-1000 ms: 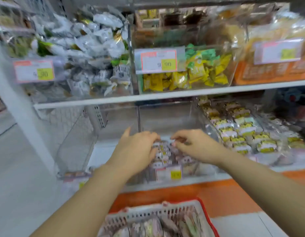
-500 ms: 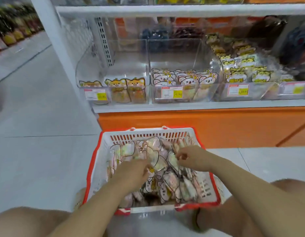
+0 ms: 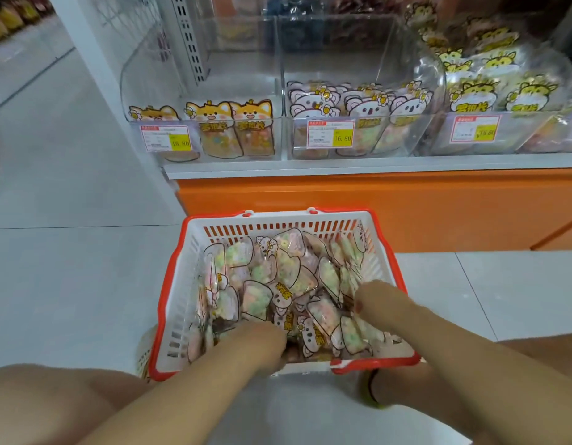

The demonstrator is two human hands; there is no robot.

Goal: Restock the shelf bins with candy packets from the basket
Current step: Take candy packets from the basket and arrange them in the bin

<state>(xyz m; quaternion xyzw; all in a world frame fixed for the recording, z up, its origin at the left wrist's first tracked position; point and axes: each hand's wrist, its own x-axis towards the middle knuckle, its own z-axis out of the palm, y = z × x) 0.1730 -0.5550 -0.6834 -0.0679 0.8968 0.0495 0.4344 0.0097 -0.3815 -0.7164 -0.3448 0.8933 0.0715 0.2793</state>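
Observation:
A white basket with a red rim (image 3: pixel 169 303) stands on the floor in front of me, full of clear koala candy packets (image 3: pixel 288 277). My left hand (image 3: pixel 262 343) is dug into the near side of the pile, its fingers curled down round packets and their tips hidden. Over at the basket's right side, my right hand (image 3: pixel 373 300) reaches among the packets with its fingertips buried. The middle shelf bin (image 3: pixel 358 91) holds matching koala packets along its front. The left bin (image 3: pixel 201 91) holds three orange fox packets.
A white shelf edge (image 3: pixel 342 168) runs above an orange base panel (image 3: pixel 374 207) just behind the basket. A right-hand bin (image 3: pixel 503 91) is packed with yellow tiger packets. My knees flank the basket. Grey floor tiles (image 3: pixel 69 252) stretch to the left.
A second ago both hands were arranging packets in the middle bin. They have dropped to the basket and now sit deeper in the pile, and my view has tilted down.

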